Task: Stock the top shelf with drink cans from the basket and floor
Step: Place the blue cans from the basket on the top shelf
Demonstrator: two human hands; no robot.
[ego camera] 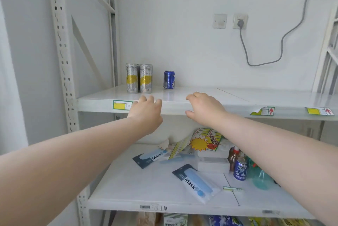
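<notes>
On the white top shelf point(201, 96) stand two tall silver-and-yellow cans point(139, 78) side by side at the back left, with a short blue Pepsi can point(169, 80) to their right. My left hand point(146, 111) is at the shelf's front edge, just in front of the silver cans, fingers loosely curled and empty. My right hand point(203, 106) hovers over the front edge right of it, fingers relaxed, holding nothing. Another blue Pepsi can point(240, 169) stands on the lower shelf by my right forearm. No basket or floor is in view.
The lower shelf point(146, 189) holds two mask packs point(196, 182), white boxes, a yellow-red flyer point(203, 140), bottles and a teal spray bottle point(260, 180). A grey cable point(274, 43) hangs from a wall socket. Perforated uprights frame the left side. Price tags line the top shelf's edge.
</notes>
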